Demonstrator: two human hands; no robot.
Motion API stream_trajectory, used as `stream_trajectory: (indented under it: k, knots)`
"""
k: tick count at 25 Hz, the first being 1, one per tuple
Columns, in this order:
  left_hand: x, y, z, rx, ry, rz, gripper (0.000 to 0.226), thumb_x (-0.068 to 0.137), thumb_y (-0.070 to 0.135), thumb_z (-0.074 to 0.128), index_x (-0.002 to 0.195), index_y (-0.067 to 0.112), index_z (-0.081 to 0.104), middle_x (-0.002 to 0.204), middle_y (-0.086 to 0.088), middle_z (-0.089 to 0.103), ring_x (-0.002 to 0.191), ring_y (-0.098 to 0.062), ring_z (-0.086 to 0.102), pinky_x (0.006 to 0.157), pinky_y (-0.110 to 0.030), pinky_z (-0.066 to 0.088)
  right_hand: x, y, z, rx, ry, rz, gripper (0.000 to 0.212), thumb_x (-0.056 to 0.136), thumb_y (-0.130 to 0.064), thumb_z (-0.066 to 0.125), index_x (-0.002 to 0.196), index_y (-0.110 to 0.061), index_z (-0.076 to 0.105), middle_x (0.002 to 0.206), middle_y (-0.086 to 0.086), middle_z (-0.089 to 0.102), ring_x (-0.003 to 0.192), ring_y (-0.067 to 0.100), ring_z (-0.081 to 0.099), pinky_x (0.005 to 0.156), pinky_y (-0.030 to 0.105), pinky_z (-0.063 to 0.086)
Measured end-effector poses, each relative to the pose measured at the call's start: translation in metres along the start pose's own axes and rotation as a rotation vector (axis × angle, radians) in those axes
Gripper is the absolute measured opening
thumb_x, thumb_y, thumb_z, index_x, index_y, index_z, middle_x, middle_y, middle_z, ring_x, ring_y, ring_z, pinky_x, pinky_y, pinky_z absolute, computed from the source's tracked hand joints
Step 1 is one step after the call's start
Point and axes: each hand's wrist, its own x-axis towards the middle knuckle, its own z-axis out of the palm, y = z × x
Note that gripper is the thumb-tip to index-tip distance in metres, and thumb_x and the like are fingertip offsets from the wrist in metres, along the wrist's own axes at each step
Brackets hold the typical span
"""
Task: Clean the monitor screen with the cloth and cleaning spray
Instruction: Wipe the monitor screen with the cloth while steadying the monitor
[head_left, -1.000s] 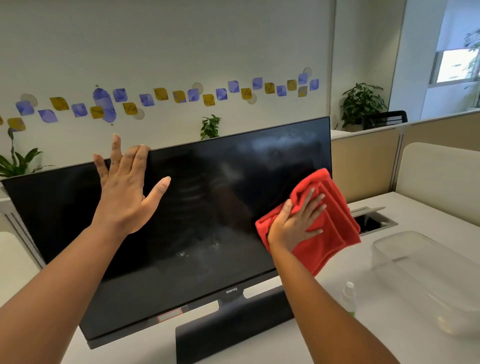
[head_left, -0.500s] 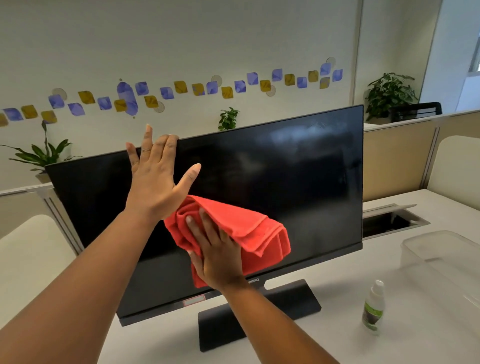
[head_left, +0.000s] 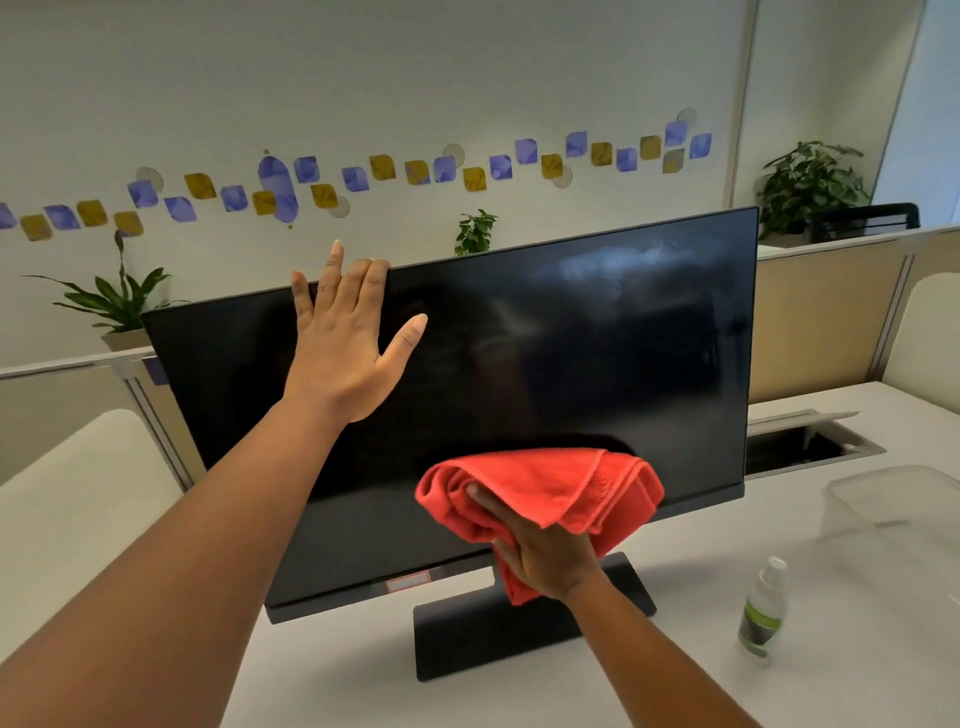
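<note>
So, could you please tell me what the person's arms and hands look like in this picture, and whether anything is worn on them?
Both forearms are bare up to the frame's edge: no sleeves, watch or bracelets show. The left hand is gloveless, with longish, unpainted-looking nails; no ring is discernible on it here. The right hand is gloveless too, its fingers largely hidden under the red cloth.

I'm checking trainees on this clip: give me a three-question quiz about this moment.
1. True or false: the spray bottle is held in a hand.
2. Which hand presses the red cloth on the monitor? A) left B) right
3. Fill in: the left hand rests flat near the monitor's ___ edge.

Key: 1 false, it stands on the desk; 2 B, the right hand; 3 top.
</note>
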Motion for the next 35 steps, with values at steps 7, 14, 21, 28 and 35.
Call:
stream_trajectory:
  k: [7,14,21,28,35]
  knots:
    - [0.001,0.003,0.002,0.003,0.004,-0.027,0.074,0.083,0.058,0.018,0.143,0.014,0.015,0.155,-0.006,0.014,0.143,-0.018,-0.009,0.111,-0.043,-0.018,0.064,0.013,-0.026,-0.151,0.218,0.261,0.064,0.089,-0.046,0.034,0.145,-0.031,0.009,0.149,0.003,0.022,0.134,0.024,0.024,0.111,0.040,0.002]
    - [-0.001,0.004,0.003,0.018,0.010,-0.027,0.073,0.083,0.056,0.016,0.142,0.014,0.016,0.154,-0.007,0.016,0.143,-0.019,-0.007,0.112,-0.042,-0.017,0.063,-0.021,-0.016,-0.001,0.157,0.081,0.054,0.088,-0.041,0.039,0.139,-0.027,0.028,0.141,0.004,0.044,0.111,0.022,0.059,0.085,0.033,0.054]
    - [0.007,0.030,0.005,0.093,0.063,-0.041,0.071,0.084,0.055,0.012,0.144,0.017,0.010,0.154,-0.008,0.016,0.144,-0.022,-0.001,0.110,-0.051,-0.016,0.081,0.023,-0.071,0.247,0.625,0.682,0.050,0.095,-0.046,0.017,0.139,-0.023,0.026,0.147,-0.002,0.026,0.139,0.022,0.017,0.109,0.058,0.012]
    - [0.036,0.070,0.018,0.141,0.004,0.044,0.075,0.081,0.058,0.001,0.143,0.019,0.014,0.156,-0.003,0.011,0.144,-0.017,-0.004,0.108,-0.053,-0.020,0.139,0.102,-0.155,0.047,0.821,0.751,0.040,0.092,-0.038,0.035,0.123,-0.026,0.057,0.132,-0.021,0.041,0.139,0.028,0.021,0.102,0.066,0.005]
    - [0.037,0.072,0.022,0.111,0.006,0.036,0.074,0.081,0.057,0.005,0.141,0.017,0.023,0.154,-0.001,0.018,0.144,-0.015,-0.003,0.108,-0.052,-0.022,0.134,0.145,-0.133,-0.021,0.384,0.692,0.051,0.092,-0.044,0.018,0.142,-0.034,0.010,0.157,0.004,0.005,0.143,0.029,-0.008,0.104,0.071,-0.007]
